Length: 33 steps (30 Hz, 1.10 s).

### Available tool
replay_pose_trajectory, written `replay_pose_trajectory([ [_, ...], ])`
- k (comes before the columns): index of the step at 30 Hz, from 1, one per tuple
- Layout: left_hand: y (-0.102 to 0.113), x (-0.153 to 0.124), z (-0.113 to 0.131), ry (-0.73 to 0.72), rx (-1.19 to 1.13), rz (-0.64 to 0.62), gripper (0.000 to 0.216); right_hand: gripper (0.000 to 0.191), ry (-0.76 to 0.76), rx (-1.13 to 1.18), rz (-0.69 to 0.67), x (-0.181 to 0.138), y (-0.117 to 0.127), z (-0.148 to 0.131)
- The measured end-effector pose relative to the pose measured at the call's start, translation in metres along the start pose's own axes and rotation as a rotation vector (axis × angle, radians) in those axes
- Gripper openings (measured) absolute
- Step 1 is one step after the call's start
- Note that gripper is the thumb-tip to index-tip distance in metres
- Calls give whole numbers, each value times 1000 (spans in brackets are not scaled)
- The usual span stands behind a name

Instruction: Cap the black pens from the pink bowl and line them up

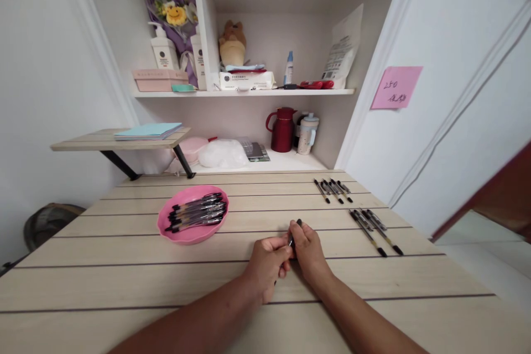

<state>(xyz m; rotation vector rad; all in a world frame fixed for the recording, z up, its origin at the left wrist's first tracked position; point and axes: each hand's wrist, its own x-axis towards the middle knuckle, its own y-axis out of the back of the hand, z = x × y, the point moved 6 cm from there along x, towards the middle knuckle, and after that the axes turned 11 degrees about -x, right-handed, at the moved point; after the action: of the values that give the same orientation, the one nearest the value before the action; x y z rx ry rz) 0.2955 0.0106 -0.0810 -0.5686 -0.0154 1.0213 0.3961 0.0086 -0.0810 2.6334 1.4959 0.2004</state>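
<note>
In the head view, my left hand (269,260) and my right hand (307,248) meet over the front middle of the table. Both have their fingers closed around one pen (291,241), held slantwise, with a black end poking out above the right fingers. Much of its length is hidden by the hands. To the left, a pink scalloped bowl (166,234) holds a pile of black-ended clear pens (199,213). On the right lie two groups of pens, a farther one (333,190) and a nearer one (376,232), with shorter clear-and-black pieces among them.
The slatted wooden table (136,282) runs back to a white shelf unit. A small raised shelf (91,140) on black legs carries blue paper (149,130). Behind stand a red jug (283,131), a pale cup (307,135) and a white plastic bag (224,153). A pink note (397,87) hangs at right.
</note>
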Motion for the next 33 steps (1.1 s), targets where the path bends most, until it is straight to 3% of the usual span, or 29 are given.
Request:
replay_pose_trajectory([
  [7,-2,-9,-8,109,-59,-25,22,34,-123,104,14,0,3,0],
  [12,-2,-9,-13,105,-85,-55,20,32,-142,282,-83,4,6,-4],
  [18,0,-9,-14,140,-114,-95,23,34,-89,403,23,20,27,-1],
  [22,1,-11,-11,131,-123,-77,26,36,-88,253,67,28,32,10],
  [27,0,-13,-9,119,-114,-60,25,33,-45,-183,88,45,51,14],
  [32,1,-13,-10,120,-101,-56,24,29,-29,-462,147,69,123,7],
  [33,1,-13,-10,120,-103,-57,24,30,-9,-691,202,73,141,3],
])
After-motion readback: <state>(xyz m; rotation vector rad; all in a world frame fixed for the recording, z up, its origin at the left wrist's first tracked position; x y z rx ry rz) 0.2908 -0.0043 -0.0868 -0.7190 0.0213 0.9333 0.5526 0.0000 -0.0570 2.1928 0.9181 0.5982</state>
